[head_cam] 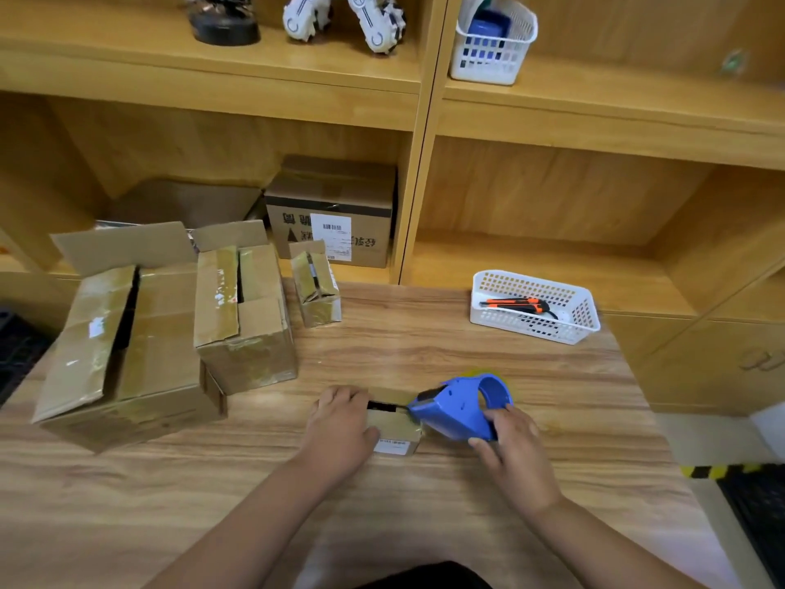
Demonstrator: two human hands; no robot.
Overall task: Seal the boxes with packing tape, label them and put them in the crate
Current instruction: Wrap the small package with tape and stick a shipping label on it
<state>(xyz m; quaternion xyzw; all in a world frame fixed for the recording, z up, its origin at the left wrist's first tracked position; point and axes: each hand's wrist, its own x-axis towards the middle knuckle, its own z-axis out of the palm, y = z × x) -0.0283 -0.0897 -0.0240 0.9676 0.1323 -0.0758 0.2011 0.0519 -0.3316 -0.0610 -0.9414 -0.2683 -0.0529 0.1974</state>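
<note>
While my left hand point(340, 427) grips the small box point(397, 429) and my right hand point(514, 446) holds the tape dispenser point(461, 408) at its right end, sealing has barely begun; three boxes point(242, 316) beyond it gape open.

The left hand point(340, 427) covers the left half of the small box point(397, 423) at the table's middle; its label point(393, 447) is too small to read. The blue dispenser point(458, 408) hides most of its roll point(478, 371). A dark gridded object point(17, 354), perhaps the crate, is cut off past the table's left edge.

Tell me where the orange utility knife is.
Head view, far right: the utility knife lies inside the white basket on the table, beyond the right hand.
</note>
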